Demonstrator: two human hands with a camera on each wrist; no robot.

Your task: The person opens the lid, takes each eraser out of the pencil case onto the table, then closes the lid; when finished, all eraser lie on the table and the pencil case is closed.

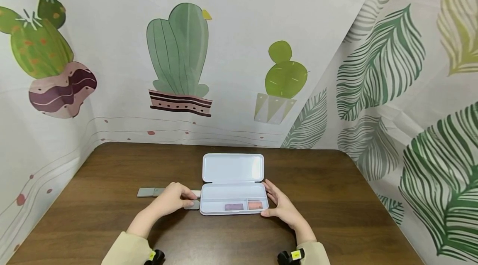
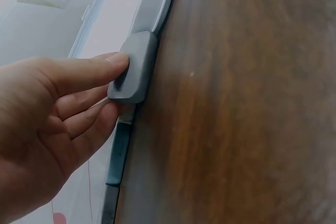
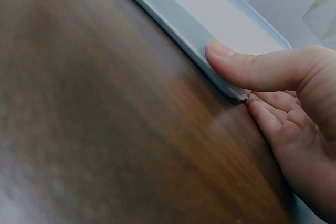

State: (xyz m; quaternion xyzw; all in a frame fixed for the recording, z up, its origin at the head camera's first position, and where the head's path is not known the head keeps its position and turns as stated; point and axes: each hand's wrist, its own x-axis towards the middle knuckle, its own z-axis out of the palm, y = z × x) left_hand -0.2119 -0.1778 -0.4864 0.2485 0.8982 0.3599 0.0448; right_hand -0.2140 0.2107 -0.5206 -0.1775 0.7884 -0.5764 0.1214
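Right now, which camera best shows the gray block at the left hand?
Left wrist: the gray block is large and close there, its rounded face mostly clear though the left hand pinches it. Head shows it small and partly covered by that hand. Right wrist doesn't show it.

Behind the brown wood-grained worktop (image 1: 328, 202) there is a pale, wrinkled wall covering (image 1: 239, 40), printed with potted cacti (image 1: 188, 53) at left and centre, and with large leaves (image 1: 382, 61) at right.
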